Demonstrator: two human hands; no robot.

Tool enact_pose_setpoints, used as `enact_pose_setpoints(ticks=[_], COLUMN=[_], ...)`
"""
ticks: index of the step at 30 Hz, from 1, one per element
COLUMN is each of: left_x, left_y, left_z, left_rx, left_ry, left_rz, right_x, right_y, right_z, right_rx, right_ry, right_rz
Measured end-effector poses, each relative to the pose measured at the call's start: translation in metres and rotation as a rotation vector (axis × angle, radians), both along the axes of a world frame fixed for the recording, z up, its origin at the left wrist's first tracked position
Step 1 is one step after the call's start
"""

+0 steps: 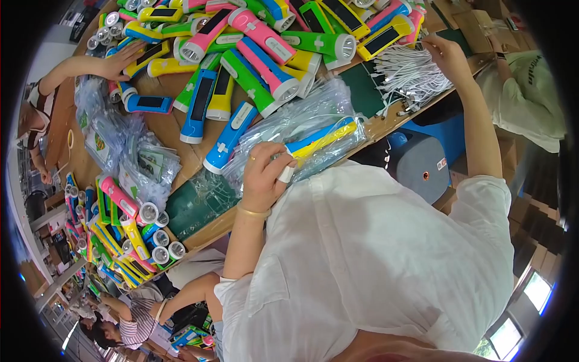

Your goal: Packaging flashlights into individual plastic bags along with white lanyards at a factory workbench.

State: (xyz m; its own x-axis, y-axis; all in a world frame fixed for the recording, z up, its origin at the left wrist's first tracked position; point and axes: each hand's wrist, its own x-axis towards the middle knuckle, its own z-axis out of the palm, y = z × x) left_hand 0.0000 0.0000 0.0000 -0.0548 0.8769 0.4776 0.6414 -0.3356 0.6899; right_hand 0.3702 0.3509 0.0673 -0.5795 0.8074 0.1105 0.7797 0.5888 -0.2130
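My left hand (265, 175) is closed around the white end of a blue and yellow flashlight (322, 140). That flashlight lies over a stack of clear plastic bags (329, 102) at the table's near edge. Farther right, my right hand (447, 59) reaches to the far end of a pile of thin white cables (407, 72). Its fingers are bent and drawn together at the cables; what is between the fingertips is too small to make out. Just beyond my left hand lies a blue flashlight (231, 137) with a white head.
A large heap of coloured flashlights (259, 75) covers the far table. More bags with printed inserts (136, 160) lie left, beside another flashlight pile (123, 229). A co-worker's hand (123, 60) touches the heap from the left. Another person (525, 96) is at right, near a grey bin (416, 163).
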Motion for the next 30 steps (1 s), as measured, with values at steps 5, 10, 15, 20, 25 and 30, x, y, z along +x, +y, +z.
enact_pose_setpoints(ticks=[5, 10, 15, 20, 25, 30], left_x=[-0.004, -0.001, 0.001, 0.000, 0.001, -0.001], left_y=[0.003, 0.006, 0.006, 0.003, 0.002, -0.007], left_z=[0.001, -0.002, -0.002, -0.007, -0.005, -0.003], left_rx=[0.008, 0.003, -0.009, 0.002, 0.022, 0.006], left_ry=[0.014, 0.009, -0.015, -0.045, -0.052, -0.065], left_rz=[-0.005, 0.014, 0.022, 0.038, 0.029, 0.047], right_x=[-0.006, -0.009, -0.069, -0.136, -0.149, -0.165], right_y=[-0.005, -0.009, -0.078, -0.141, -0.145, -0.156], right_z=[0.039, 0.058, 0.082, 0.030, -0.027, -0.016], right_rx=[-0.149, -0.386, -0.901, -1.351, -1.312, -1.117], right_ry=[0.661, 1.111, 1.469, 1.391, 1.148, 0.691], right_rz=[0.069, 0.049, 0.305, 0.089, 0.057, 0.259])
